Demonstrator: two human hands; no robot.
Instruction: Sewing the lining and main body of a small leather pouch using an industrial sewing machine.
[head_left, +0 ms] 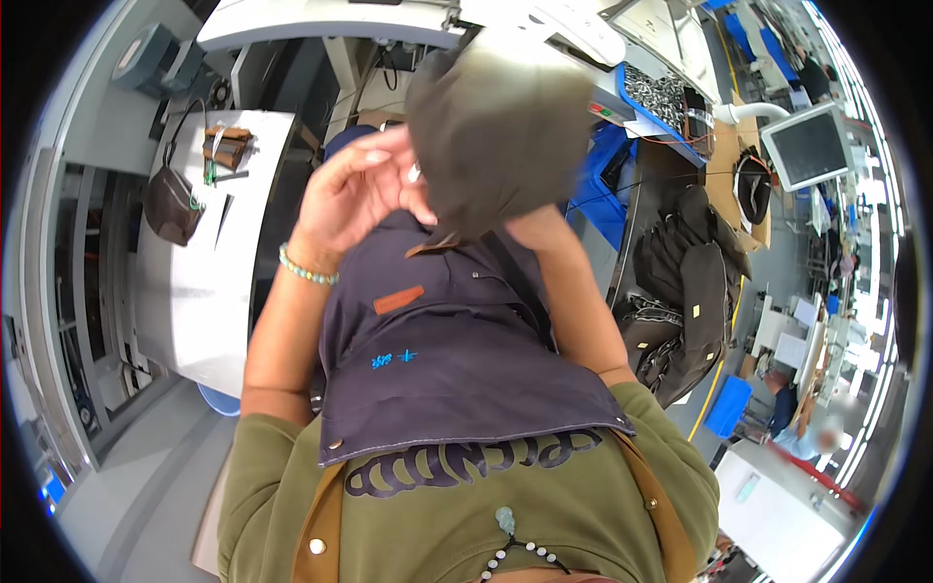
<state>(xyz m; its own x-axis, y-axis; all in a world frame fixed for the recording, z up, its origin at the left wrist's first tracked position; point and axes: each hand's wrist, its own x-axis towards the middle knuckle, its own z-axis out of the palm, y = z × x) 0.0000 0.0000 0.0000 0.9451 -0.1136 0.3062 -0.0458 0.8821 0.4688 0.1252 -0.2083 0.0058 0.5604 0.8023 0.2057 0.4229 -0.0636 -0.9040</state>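
Observation:
A dark brown fabric or leather bag (pixel 501 136), smeared by motion, is held up in front of my chest. My right hand (pixel 536 228) grips it from behind and below; the bag hides most of those fingers. At the bag's left edge is my left hand (pixel 355 194), palm partly turned up, its thumb and fingers apart and loosely bent. Whether the left fingertips touch the bag I cannot tell. Below both hands hangs my dark apron (pixel 457 321), with a small orange-brown patch.
On the white table (pixel 194 311) to the left lie a dark brown pouch (pixel 173 206) and brown strips (pixel 226 146). A pile of dark bags (pixel 685 282) lies on the right. Behind it are a blue tray of metal parts (pixel 661 97) and a monitor (pixel 812 146). People work far right.

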